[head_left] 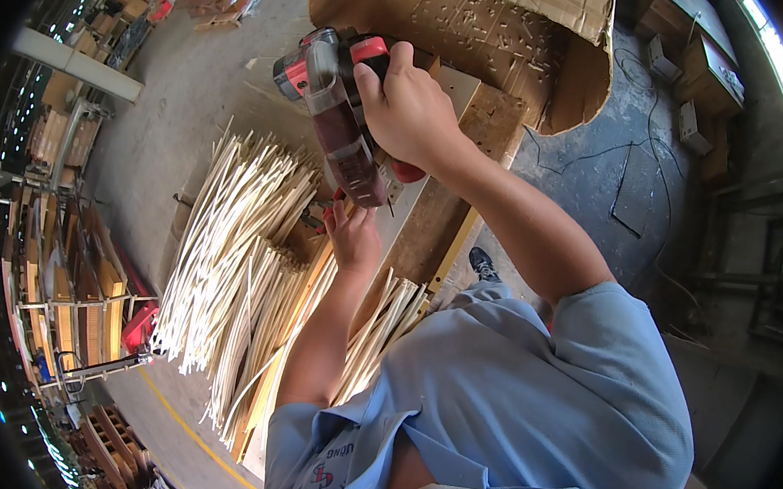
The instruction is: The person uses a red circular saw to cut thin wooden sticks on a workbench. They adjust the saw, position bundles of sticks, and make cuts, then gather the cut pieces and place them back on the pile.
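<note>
My right hand (409,113) is wrapped round the handle of a red-and-black chop saw (335,122), its thumb lying along the top. The saw head, with a dark brownish guard, slants down toward my left hand (356,242). Just below the guard's lower end, the fingers of that hand are closed round the end of a light wooden strip; the saw partly hides the fingertips. Beside my left forearm lies a large heap of long, thin, pale wooden strips (222,240). More pale strips (385,322) rest between that forearm and my body.
A brown wooden bench top (493,128) runs under the saw. Behind it stands an open cardboard box (517,48) dotted with small wood bits. Racks of boards (70,302) stand at the left. Cables (592,155) trail over the dark floor at the right.
</note>
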